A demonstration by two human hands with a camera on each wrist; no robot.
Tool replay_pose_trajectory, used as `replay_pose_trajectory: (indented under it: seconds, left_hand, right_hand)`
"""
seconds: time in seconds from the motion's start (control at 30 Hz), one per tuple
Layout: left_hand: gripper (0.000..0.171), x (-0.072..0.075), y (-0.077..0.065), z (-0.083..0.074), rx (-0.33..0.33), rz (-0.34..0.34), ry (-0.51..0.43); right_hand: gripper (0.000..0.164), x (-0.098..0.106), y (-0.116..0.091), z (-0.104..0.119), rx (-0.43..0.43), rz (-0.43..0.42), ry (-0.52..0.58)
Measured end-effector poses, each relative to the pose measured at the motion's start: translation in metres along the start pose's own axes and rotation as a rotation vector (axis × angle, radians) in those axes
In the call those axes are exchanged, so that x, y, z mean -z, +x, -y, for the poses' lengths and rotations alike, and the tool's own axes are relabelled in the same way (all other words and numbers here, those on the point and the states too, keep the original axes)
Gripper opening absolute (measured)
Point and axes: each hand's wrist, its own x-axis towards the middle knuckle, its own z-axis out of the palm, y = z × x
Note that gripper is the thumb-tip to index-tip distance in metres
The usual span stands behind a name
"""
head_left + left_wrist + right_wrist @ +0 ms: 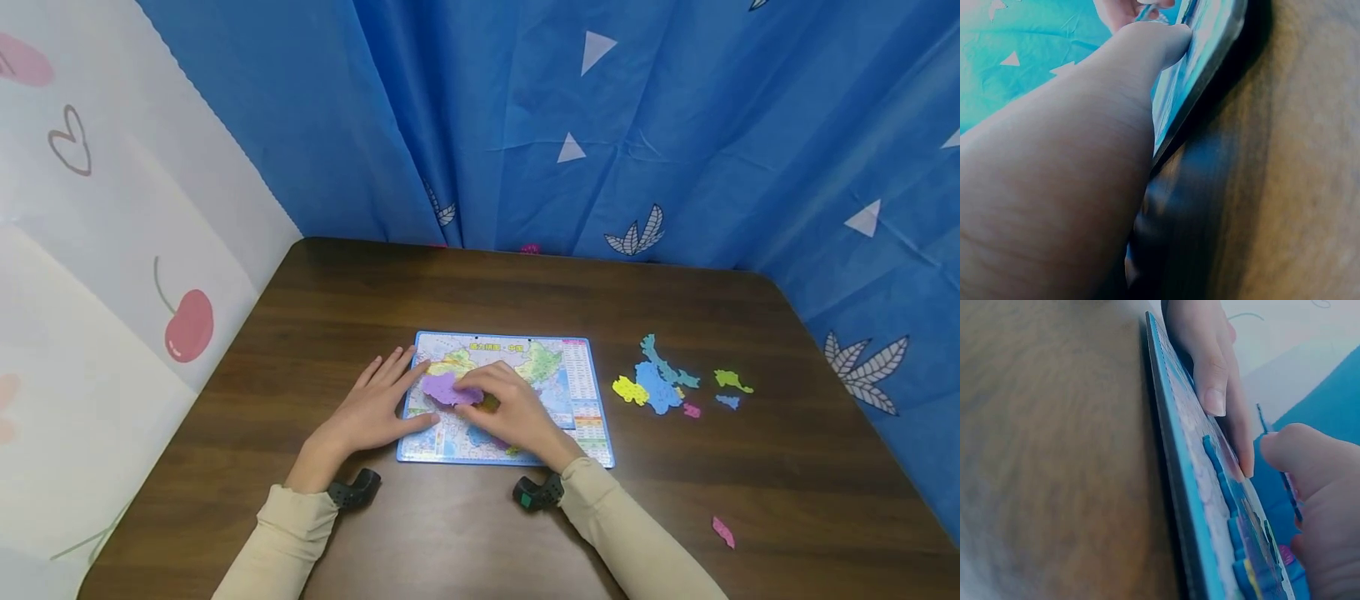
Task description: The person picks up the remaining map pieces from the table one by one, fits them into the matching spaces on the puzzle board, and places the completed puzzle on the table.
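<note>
A map puzzle board (585,392) with a blue border lies on the table. Between thumb and fingers, my right hand (513,412) pinches a purple puzzle piece (442,388) over the board's left half. In the right wrist view that piece (1290,495) is held tilted, apart from the board surface. My left hand (378,408) rests on the board's left edge, fingers spread and straight, its thumb (1215,400) on the board. A blue piece (477,437) sits in the lower part of the map, partly hidden under the right hand.
Right of the board lie loose pieces: a yellow one (630,390), a large blue one (657,388), a teal one (660,360), a green one (731,381) and small ones. A pink piece (723,532) is nearer the front. Blue curtain (480,125) hangs behind the table.
</note>
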Motion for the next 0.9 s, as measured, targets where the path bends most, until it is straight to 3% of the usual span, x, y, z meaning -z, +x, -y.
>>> replay_pose_trajectory:
  seconds: [0.63,0.9]
  left_hand:
    - [0.091,-0.0004,-0.0001,-0.0004,0.008,0.0,0.008]
    - [0.091,-0.0009,0.0001,-0.0001,0.006,0.003,0.014]
  right_hand:
    - [0.027,-0.0006,-0.0004,0.0009,0.011,0.059,-0.047]
    - [0.029,-0.0009,0.0002,0.002,-0.033,0.061,-0.035]
